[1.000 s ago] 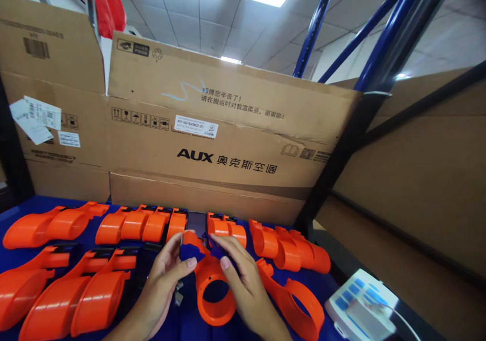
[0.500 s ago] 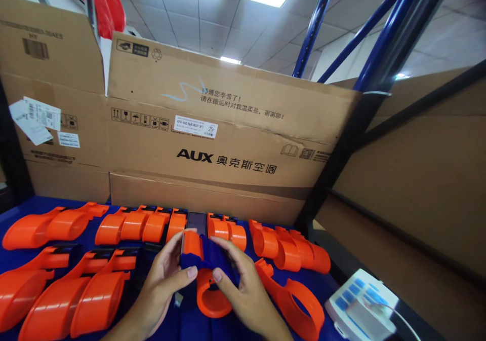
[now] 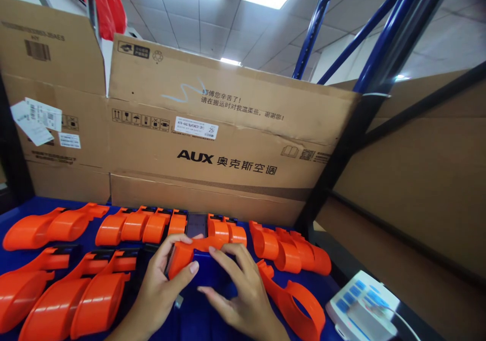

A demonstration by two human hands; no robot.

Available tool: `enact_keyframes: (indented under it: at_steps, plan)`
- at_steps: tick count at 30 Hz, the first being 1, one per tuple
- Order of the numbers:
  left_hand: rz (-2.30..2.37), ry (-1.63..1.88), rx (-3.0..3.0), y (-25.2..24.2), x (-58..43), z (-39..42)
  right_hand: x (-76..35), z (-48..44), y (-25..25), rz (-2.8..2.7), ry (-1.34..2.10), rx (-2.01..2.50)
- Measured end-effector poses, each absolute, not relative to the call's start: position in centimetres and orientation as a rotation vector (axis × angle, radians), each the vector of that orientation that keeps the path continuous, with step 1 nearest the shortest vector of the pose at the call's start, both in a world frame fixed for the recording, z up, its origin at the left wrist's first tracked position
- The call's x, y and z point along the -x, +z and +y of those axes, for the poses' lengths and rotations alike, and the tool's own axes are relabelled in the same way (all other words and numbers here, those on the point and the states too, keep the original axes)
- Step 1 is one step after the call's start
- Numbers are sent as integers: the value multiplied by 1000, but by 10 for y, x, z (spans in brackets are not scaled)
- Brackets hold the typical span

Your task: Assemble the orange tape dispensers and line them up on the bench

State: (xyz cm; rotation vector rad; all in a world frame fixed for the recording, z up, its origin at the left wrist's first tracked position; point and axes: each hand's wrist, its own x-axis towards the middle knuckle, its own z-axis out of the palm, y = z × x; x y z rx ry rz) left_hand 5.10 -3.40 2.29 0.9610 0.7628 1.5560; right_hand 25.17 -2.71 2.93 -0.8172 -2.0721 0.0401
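My left hand [image 3: 157, 277] is closed around an orange plastic tape dispenser [image 3: 183, 259], thumb on the near side. A fine toothed edge shows at its left end, and part of the dispenser is hidden behind my fingers. Beside it, my right hand [image 3: 241, 285] has its fingers spread, thumb apart from them. The right fingertips are close to the dispenser's right part; whether they touch it I cannot tell. Further right lies a loose orange dispenser [image 3: 299, 305] with a wide curved loop.
Several orange dispensers [image 3: 94, 300] lie at the left on the blue surface [image 3: 85, 237], with more along the back. A dark flat block [image 3: 196, 225] stands among them. At the right is a white device with blue keys [image 3: 357, 300] and a cable. Cardboard [image 3: 228, 143] walls the back.
The held dispenser has turned, so its orange side now faces up and its blue part and loop no longer show between my hands. My right hand has opened from its grip.
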Motion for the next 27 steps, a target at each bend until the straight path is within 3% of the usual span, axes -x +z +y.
enact_keyframes:
  at_steps: [8, 13, 21, 24, 27]
  plan:
    - [752, 1539, -1091, 13, -51, -32, -250, -30, 30, -2033, 76, 853]
    - [587, 1509, -854, -2, -47, -32, -250, -31, 33, -1864, 426, 887]
    - [632, 1477, -988, 9, -53, -29, -241, -45, 26, -1692, 966, 1230]
    - [737, 1543, -824, 12, -53, -26, -242, -43, 29, -1782, 854, 1184]
    - [795, 1567, -591, 13, -50, -21, -247, -35, 28, -1932, 421, 1036]
